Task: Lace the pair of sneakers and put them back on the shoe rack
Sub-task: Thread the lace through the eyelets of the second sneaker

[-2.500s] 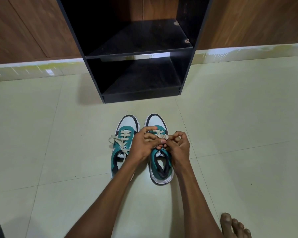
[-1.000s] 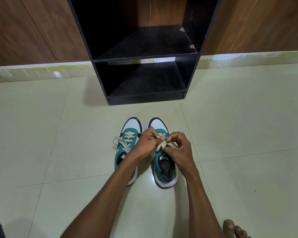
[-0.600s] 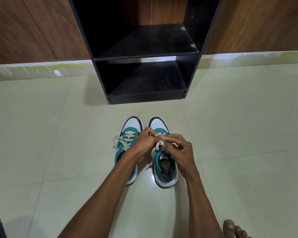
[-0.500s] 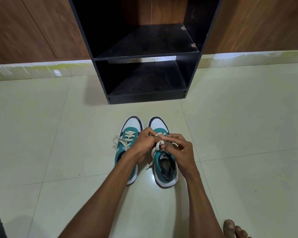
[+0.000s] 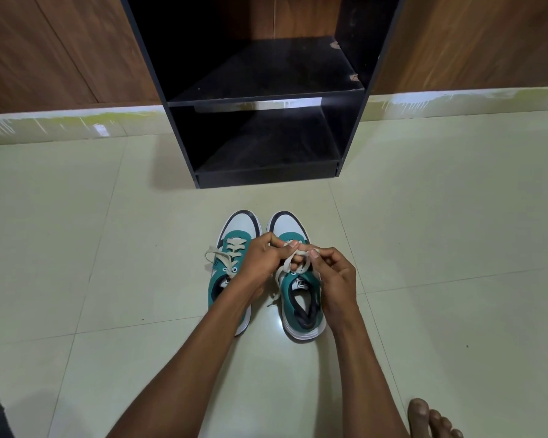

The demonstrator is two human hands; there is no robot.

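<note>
Both hands meet over the right teal-and-white sneaker point(image 5: 301, 295): the left hand point(image 5: 264, 259) and right hand point(image 5: 334, 273) each pinch its cream flat shoelace point(image 5: 287, 263) between fingertips. Just beside it, the left teal-and-white sneaker point(image 5: 233, 257) stands laced on the pale tiled floor point(image 5: 108, 279), near the black two-shelf shoe rack point(image 5: 260, 99).

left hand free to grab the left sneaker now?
Probably not yet. The left hand and right hand are both pinching the lace of the right sneaker. The left sneaker sits right beside it, unobstructed.
</note>
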